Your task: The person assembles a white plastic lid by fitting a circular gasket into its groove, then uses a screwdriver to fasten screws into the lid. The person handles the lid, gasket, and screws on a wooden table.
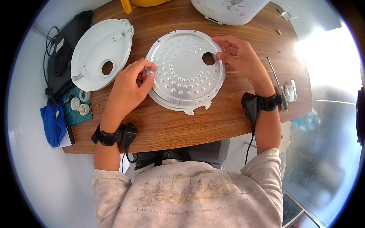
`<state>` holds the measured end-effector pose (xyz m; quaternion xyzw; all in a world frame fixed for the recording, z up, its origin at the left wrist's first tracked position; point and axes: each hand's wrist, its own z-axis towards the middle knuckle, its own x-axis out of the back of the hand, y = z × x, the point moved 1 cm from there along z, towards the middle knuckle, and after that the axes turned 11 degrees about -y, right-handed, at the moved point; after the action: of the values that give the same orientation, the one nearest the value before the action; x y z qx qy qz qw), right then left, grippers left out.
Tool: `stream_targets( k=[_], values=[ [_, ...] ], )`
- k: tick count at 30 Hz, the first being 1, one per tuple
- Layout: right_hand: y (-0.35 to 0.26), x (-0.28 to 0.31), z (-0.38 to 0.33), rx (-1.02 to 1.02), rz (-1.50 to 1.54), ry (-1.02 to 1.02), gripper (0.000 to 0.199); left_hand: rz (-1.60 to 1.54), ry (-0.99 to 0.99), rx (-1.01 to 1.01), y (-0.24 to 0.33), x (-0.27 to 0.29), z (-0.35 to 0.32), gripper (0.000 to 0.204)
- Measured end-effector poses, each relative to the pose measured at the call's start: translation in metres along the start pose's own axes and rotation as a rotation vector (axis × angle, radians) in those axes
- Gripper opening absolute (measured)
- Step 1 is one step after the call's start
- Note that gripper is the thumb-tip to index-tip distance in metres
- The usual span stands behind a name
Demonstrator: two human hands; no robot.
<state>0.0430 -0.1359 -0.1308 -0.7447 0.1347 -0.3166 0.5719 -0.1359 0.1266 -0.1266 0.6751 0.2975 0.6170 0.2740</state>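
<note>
Spanning the view, a wood-grain tabletop (171,131) is bowed by the lens. A glossy white housing (232,10) is cut off above. A smooth white plastic lid (99,45), round-holed, is set at left. Centrally, a dimpled metal disc (186,62) is grasped at opposite edges by the left hand (131,81) and right hand (241,55); a tabbed white piece (189,110) beneath is mostly hidden. A screwdriver (283,99) is laid beside a small bracket (291,93).

Blue cloth (53,125), one: lies left of and nearer than the grip, beside a green mat (73,119). Black vented device (62,57): far left of the grip. Yellow article (150,2): beyond it, partly shown. Screwdriver (282,95): right of it.
</note>
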Motion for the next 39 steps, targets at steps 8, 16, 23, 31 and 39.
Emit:
stream_targets(
  k=[8,16,23,31,39],
  values=[
    [0.002,-0.001,0.000,0.034,-0.037,0.014,0.040,0.006,0.005,0.008,0.001,0.001,0.000,0.016],
    [0.002,-0.003,0.003,0.031,-0.114,0.017,0.040,0.035,-0.003,0.031,0.002,0.001,-0.001,0.020],
    [0.003,-0.005,0.001,-0.014,-0.226,0.067,0.040,0.033,-0.052,0.098,0.005,0.001,-0.001,0.027],
    [-0.003,-0.008,-0.004,0.038,-0.467,0.150,0.040,0.078,-0.092,0.124,0.004,0.002,-0.002,0.029],
    [-0.002,0.000,-0.005,-0.067,-0.201,0.003,0.044,0.183,-0.147,0.069,0.012,0.004,-0.006,0.039]
  ],
)
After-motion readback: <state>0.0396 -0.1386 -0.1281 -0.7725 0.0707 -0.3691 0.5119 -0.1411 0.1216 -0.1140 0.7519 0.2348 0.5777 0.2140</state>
